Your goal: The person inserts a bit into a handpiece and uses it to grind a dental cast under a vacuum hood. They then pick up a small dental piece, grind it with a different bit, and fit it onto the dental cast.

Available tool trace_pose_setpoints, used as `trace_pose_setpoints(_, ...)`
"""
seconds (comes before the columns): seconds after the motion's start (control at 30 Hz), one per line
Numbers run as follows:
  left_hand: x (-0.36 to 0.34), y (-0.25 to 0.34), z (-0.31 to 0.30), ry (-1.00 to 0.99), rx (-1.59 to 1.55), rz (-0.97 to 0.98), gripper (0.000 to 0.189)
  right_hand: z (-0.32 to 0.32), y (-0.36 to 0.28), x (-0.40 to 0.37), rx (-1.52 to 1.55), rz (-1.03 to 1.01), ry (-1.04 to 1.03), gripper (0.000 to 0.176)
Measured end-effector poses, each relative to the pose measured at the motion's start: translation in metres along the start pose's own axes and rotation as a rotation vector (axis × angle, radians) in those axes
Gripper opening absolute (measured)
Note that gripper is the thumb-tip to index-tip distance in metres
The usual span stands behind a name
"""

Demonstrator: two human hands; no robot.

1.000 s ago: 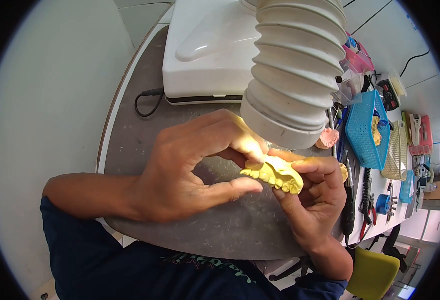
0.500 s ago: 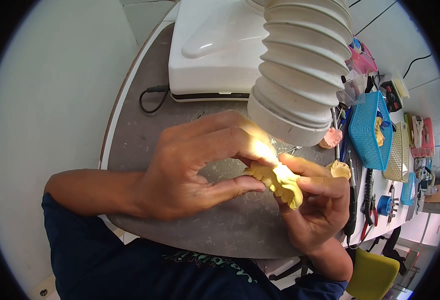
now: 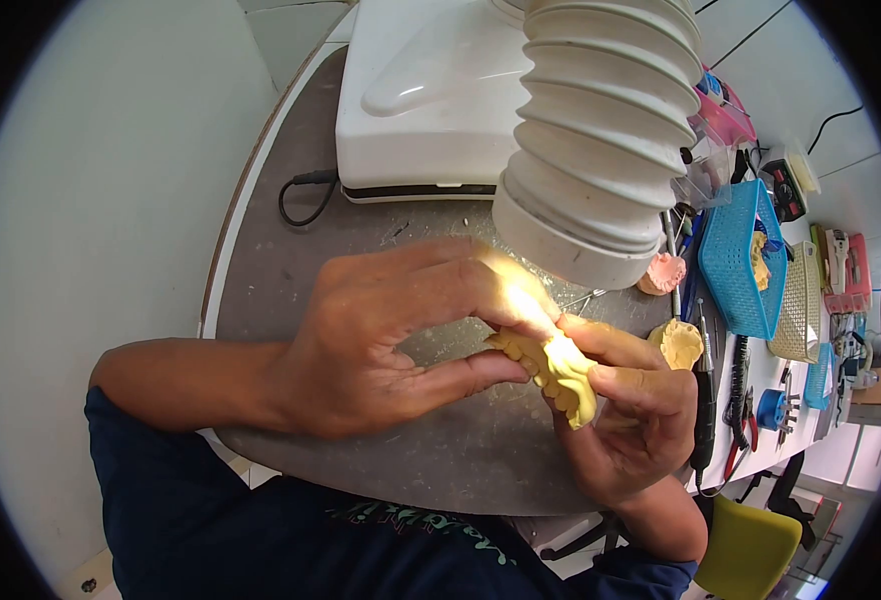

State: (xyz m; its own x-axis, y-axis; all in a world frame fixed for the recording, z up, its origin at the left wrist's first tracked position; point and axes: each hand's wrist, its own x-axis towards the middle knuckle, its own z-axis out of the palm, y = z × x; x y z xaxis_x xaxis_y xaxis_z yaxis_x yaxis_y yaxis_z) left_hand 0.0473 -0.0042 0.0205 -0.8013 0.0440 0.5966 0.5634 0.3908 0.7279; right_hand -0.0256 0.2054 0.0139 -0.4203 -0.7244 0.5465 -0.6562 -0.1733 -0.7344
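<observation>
A yellow dental cast (image 3: 565, 376) with a row of teeth along its edge is held between both hands above the grey tabletop. My left hand (image 3: 401, 340) grips its left end, thumb below and fingers curled over the top. On the right end, the fingers and thumb of my right hand (image 3: 641, 410) pinch the cast. Strong light falls on the left fingers and the cast's upper face. Fingers cover parts of both ends.
A white ribbed hose (image 3: 611, 130) hangs just above the hands, before a white machine (image 3: 431, 110). Rightward lie a pink cast (image 3: 663, 273), another yellow cast (image 3: 681, 344), a black handpiece (image 3: 704, 420), a blue basket (image 3: 736, 265) and red-handled pliers (image 3: 746, 440).
The cast has tilted slightly in my fingers, and both hands have shifted a little. My right hand has moved slightly left, showing more of the yellow cast behind it.
</observation>
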Motion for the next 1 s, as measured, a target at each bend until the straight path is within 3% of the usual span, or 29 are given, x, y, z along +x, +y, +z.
trace_pose_setpoints(0.37,-0.006,-0.002,0.003,-0.038,-0.311,-0.256,0.026,0.003,0.007,-0.002,-0.075,-0.024,-0.01,0.036)
trace_pose_setpoints(0.43,-0.006,-0.001,0.004,-0.032,-0.283,-0.246,0.026,0.008,0.01,0.0,0.006,-0.027,0.132,0.032)
trace_pose_setpoints(0.67,-0.002,-0.001,-0.001,-0.037,-0.115,-0.101,0.028,0.007,0.005,0.0,0.028,-0.001,0.148,0.031)
trace_pose_setpoints(1.0,-0.003,-0.001,-0.002,-0.064,-0.134,-0.121,0.032,0.007,0.006,0.0,0.091,0.027,0.154,0.031)
